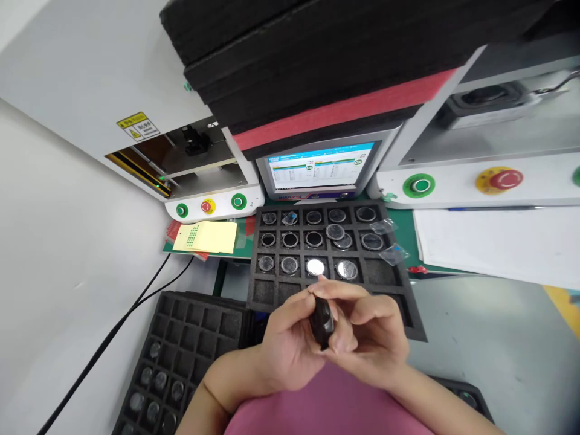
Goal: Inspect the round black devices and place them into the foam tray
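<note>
Both hands meet in front of my chest around a small black rounded part (322,323), which looks like a watch case seen edge-on. My left hand (290,341) grips it with thumb and fingers from the left. From the right, my right hand (374,329) has its fingers closed against the same part, and the fingertips of both hands touch at its top. Just beyond them lies a black foam tray (378,272) with round watch-like discs in many pockets. One disc (315,267) shines bright white, and another disc (335,232) rests partly over its neighbour.
Behind the tray stands a monitor (321,169), between two white machines with green buttons (238,202) and red ones. A second foam tray (194,329) sits lower left. Yellow cards (206,236), white paper (493,241) and clear film pieces (393,255) lie around. Black foam blocks (317,72) overhang.
</note>
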A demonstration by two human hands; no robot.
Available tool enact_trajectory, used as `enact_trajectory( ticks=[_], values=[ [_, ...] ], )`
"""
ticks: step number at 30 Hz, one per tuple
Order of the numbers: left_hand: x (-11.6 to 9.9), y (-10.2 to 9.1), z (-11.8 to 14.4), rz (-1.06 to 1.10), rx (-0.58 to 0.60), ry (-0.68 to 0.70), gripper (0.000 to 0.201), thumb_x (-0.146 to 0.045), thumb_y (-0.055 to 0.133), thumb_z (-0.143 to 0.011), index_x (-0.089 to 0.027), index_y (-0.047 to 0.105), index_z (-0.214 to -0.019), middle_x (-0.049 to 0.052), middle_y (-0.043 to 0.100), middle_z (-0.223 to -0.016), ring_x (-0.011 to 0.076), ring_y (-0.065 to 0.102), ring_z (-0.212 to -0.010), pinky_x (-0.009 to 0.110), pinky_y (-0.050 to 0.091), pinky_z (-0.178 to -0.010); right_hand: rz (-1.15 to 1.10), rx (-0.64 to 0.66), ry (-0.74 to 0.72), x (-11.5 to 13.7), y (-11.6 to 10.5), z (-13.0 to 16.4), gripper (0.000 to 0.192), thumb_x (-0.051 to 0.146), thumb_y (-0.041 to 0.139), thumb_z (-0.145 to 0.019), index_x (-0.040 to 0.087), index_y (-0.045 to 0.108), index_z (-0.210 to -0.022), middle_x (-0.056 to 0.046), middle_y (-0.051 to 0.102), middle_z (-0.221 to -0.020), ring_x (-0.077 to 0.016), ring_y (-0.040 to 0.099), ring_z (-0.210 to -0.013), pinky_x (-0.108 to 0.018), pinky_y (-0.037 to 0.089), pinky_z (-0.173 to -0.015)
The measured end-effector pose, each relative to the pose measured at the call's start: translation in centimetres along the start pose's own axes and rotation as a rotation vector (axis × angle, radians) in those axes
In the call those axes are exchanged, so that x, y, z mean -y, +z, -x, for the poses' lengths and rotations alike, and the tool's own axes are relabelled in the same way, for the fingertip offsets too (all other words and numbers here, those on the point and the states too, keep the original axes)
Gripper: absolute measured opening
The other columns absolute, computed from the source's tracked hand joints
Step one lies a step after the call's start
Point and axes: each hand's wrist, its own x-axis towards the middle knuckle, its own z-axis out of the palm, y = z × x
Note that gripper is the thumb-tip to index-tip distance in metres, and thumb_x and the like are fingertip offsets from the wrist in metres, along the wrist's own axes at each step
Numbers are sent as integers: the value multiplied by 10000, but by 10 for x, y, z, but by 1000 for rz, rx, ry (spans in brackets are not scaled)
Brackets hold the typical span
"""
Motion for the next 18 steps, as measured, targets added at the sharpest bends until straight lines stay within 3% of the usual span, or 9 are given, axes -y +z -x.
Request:
enact_trajectory(
  ticks=[3, 5, 8, 9, 11, 14, 18],
  values=[
    [4, -10, -10, -100, 75, -46, 381, -499, 636, -792, -143, 579, -672, 2, 487, -479, 121, 440, -492, 262, 367, -572, 56, 6, -23, 0, -11, 3, 270, 129, 650, -878, 215, 478, -1068, -87, 671, -1114, -171, 636, -1147, -390, 481, -1081],
    [4, -21, -24, -307, 77, -47, 479, -607, 522, -828, -138, 598, -767, 57, 597, -600, 144, 509, -529, 266, 391, -554, 104, -28, -29, 2, -22, 6, 286, 58, 644, -848, 216, 485, -1026, -82, 661, -1132, -177, 632, -1154, -386, 504, -1058],
    [2, -44, -57, -1017, -91, 173, 550, -584, 297, -925, -136, 612, -972, 135, 690, -916, 208, 641, -768, 331, 509, -712, 186, -195, -38, 5, -41, 16, 401, -48, 674, -751, 222, 492, -985, -56, 646, -1154, -172, 644, -1130, -361, 524, -1036],
    [0, -52, -71, -1265, -177, 277, 488, -530, 322, -938, -141, 607, -1012, 142, 686, -997, 228, 648, -880, 367, 517, -816, 212, -261, -37, 6, -47, 20, 431, -65, 683, -727, 224, 493, -983, -47, 646, -1146, -172, 652, -1114, -355, 535, -1023],
    [-3, -65, -101, -1558, -309, 384, 295, -393, 520, -891, -153, 604, -1040, 146, 655, -1119, 275, 590, -1081, 445, 451, -996, 270, -371, -12, 8, -60, 30, 451, -73, 691, -710, 229, 490, -979, -42, 650, -1134, -178, 669, -1081, -352, 563, -978],
    [-7, -76, -141, -1711, -371, 380, 319, -184, 706, -755, -168, 609, -1058, 139, 601, -1233, 319, 478, -1244, 510, 334, -1117, 344, -449, 35, 10, -75, 45, 418, -51, 688, -726, 230, 484, -959, -50, 658, -1119, -187, 680, -1059, -333, 591, -910],
    [-13, -74, -177, -1800, -372, 292, 336, -40, 766, -647, -161, 649, -938, 132, 624, -1131, 348, 502, -1229, 536, 336, -1113, 382, -503, 41, 10, -83, 59, 402, -45, 683, -732, 221, 491, -964, -54, 651, -1123, -162, 666, -1088, -281, 565, -936]
  ],
)
